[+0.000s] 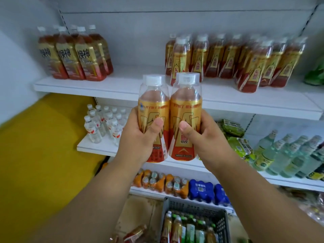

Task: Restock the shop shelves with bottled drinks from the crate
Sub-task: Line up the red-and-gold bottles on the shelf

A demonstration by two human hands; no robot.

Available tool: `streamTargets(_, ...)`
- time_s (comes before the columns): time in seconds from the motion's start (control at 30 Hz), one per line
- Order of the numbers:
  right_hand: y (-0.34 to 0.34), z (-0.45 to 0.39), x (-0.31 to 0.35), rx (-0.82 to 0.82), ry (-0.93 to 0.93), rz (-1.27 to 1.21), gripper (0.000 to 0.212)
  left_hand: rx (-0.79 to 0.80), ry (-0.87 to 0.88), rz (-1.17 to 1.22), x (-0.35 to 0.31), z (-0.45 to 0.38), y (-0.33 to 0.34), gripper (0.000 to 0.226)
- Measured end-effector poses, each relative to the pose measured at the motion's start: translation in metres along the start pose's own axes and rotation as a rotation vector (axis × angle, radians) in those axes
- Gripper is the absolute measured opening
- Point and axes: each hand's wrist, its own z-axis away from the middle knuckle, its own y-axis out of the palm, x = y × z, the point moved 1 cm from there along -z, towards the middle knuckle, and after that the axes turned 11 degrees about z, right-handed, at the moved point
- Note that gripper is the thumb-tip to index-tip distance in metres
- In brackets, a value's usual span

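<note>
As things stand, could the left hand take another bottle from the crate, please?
Probably not: the left hand already grips a gold-labelled bottle, held up at shelf height, and the crate sits far below it.

The grey slatted plastic crate is cut off by the bottom edge; beside it, a red-labelled fallen bottle is blurred.

I see bright, even, soft light with faint shadows; wide-angle bending and blur grow toward my edges
</note>
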Motion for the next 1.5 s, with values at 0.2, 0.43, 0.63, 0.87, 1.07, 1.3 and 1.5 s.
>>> streamTargets(0.2, -0.01, -0.006, -0.005, -0.037, -0.012, -0.005, 0.049, 0.041, -0.029, 0.024, 0.007, -0.014, 0.012, 0.06)
streamTargets(0.43, -0.006, -0.055, 0.001, -0.115, -0.015, 0.027, 0.047, 0.021, 0.002, 0.028, 0.008, -0.065, 0.01, 0.046)
streamTargets(0.63, 0.011, -0.124, 0.005, -0.199, -0.053, 0.058, 0.043, 0.029, 0.048, 0.038, 0.016, -0.135, -0.006, 0.048)
streamTargets(0.87, 0.038, -0.207, 0.008, -0.299, -0.084, 0.107, 0.051, 0.073, 0.058, 0.054, 0.034, -0.229, -0.028, 0.065)
streamTargets(1.07, 0.061, -0.247, -0.009, -0.407, -0.035, 0.166, 0.052, 0.154, 0.03, 0.044, 0.066, -0.282, -0.039, 0.044)
streamTargets(1.3, 0.071, -0.27, -0.022, -0.489, -0.024, 0.243, 0.045, 0.194, -0.023, 0.066, 0.094, -0.308, -0.04, 0.056)
streamTargets(1.5, 0.079, -0.291, -0.034, -0.494, -0.002, 0.269, 0.041, 0.22, -0.066, 0.1, 0.114, -0.33, -0.045, 0.074)
